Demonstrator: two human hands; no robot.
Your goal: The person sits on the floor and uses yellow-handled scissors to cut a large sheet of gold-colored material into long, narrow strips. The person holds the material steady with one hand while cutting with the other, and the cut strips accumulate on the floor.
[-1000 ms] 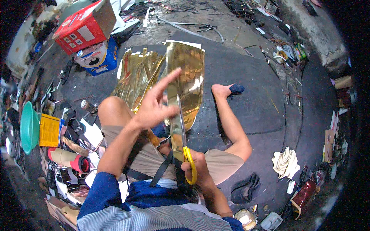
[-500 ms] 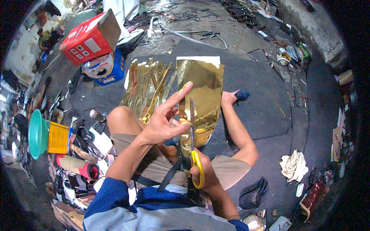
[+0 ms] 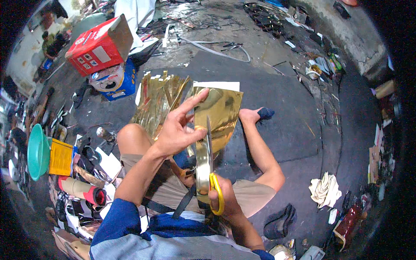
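A gold sheet [image 3: 226, 108] is being pinched at its left side between thumb and fingers of the left hand [image 3: 175, 132], index finger extended. Yellow-handled scissors [image 3: 212, 176] are being gripped in the closed right hand [image 3: 227, 200], while the sheet is being held between the bent legs [image 3: 262, 151], beside gold strips [image 3: 152, 104] on the dark floor [image 3: 290, 134].

In the right hand [image 3: 229, 200], the scissors handle [image 3: 221, 198] looks like smooth yellow plastic, with shiny metal blades [image 3: 210, 145] ahead of that grip, glossy, mirror-like gold sheet [image 3: 225, 110] beside them and matt, wrinkled cream cloth [image 3: 325, 190] well to its right.
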